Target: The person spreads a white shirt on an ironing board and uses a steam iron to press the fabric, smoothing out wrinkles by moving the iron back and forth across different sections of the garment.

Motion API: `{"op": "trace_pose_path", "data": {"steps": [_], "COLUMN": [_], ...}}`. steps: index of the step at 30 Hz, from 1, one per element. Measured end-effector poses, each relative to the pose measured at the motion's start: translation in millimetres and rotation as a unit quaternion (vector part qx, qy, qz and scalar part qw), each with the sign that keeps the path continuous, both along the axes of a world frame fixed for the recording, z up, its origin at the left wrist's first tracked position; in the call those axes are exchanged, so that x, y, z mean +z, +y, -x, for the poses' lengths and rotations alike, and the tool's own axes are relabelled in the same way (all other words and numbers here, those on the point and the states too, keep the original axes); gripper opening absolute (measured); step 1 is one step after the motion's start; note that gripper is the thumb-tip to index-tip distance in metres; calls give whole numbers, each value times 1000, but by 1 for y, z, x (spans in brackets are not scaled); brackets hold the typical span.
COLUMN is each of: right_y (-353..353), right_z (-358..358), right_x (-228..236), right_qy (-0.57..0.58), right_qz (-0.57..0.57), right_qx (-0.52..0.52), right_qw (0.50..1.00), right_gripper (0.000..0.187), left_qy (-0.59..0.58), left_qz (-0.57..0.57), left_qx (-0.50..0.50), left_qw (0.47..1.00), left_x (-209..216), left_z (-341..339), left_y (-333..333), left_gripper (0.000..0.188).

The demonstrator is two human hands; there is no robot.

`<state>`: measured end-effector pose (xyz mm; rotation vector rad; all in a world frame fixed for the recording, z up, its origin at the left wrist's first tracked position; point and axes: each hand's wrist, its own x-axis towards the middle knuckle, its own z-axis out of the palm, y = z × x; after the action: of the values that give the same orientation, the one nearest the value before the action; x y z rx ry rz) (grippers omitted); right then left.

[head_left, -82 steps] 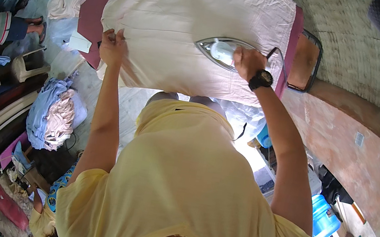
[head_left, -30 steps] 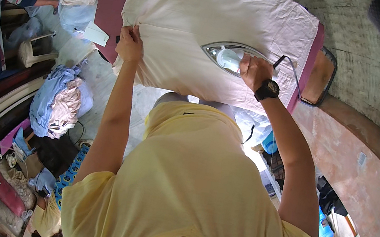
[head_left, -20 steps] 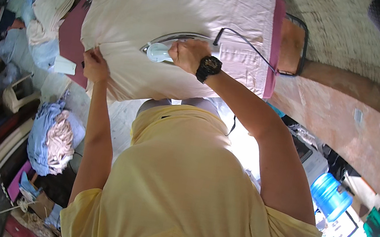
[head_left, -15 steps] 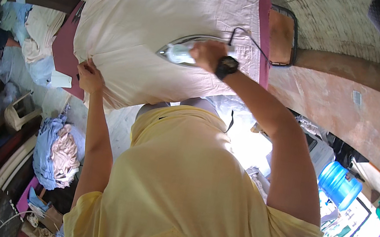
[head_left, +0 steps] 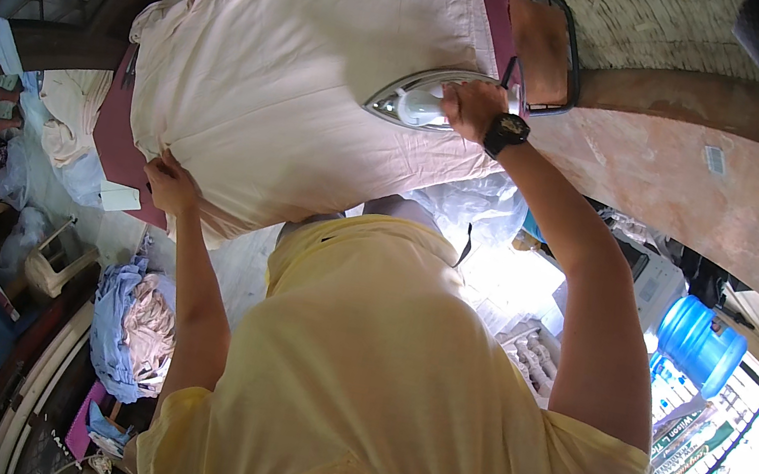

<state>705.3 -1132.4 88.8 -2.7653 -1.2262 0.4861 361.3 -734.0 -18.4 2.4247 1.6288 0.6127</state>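
Note:
A pale cream cloth (head_left: pixel 268 65) lies spread over an ironing board with a maroon cover (head_left: pixel 120 125). My right hand (head_left: pixel 475 110), with a dark watch on the wrist, is closed round the handle of a clothes iron (head_left: pixel 418 104). The iron rests flat on the cloth near the board's right end, its tip pointing left. At the near left edge of the cloth, my left hand (head_left: pixel 171 184) pinches the fabric between thumb and fingers. Wrinkles run across the cloth beside that hand.
Bundled blue and pink clothes (head_left: pixel 134 331) sit low on the left. More cloth (head_left: pixel 71 117) hangs beyond the board's left end. A metal frame end (head_left: pixel 544 53) juts out at the right. A blue water jug (head_left: pixel 701 344) stands at the right, and clear plastic (head_left: pixel 472 203) lies below the board.
The iron has slid right across the cloth in my right hand, toward the maroon edge. My left hand keeps its hold on the near left edge. The whole view has shifted slightly.

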Motion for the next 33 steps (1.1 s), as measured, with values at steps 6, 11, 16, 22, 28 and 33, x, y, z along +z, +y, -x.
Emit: {"op": "trace_pose_path", "data": {"steps": [6,11,16,22,28,33], "right_y": [6,-6,8,-4,14,-8], "right_z": [13,2,16,1,20,-1], "right_x": [-6,3,-3,4,6,-2], "right_qy": [-19,6,-45,9,2,-16], "right_qz": [4,-12,-42,11,-10,2], "right_qx": [5,-8,42,3,10,28], "right_qw": [1000,1000,997,1000,1000,999], "right_gripper": [38,36,33,36,39,37], "left_qy": [-5,0,-10,1,-11,-11], "left_qz": [-29,-42,-58,-56,-48,-44], "left_qx": [-15,-21,-27,-20,-11,-13], "left_qw": [999,999,998,998,999,999], "left_x": [-6,-4,-7,-4,-2,-6], "left_z": [0,0,-3,-1,-6,0], "left_y": [3,3,2,4,-3,2], "left_gripper": [33,33,33,34,35,36]}}
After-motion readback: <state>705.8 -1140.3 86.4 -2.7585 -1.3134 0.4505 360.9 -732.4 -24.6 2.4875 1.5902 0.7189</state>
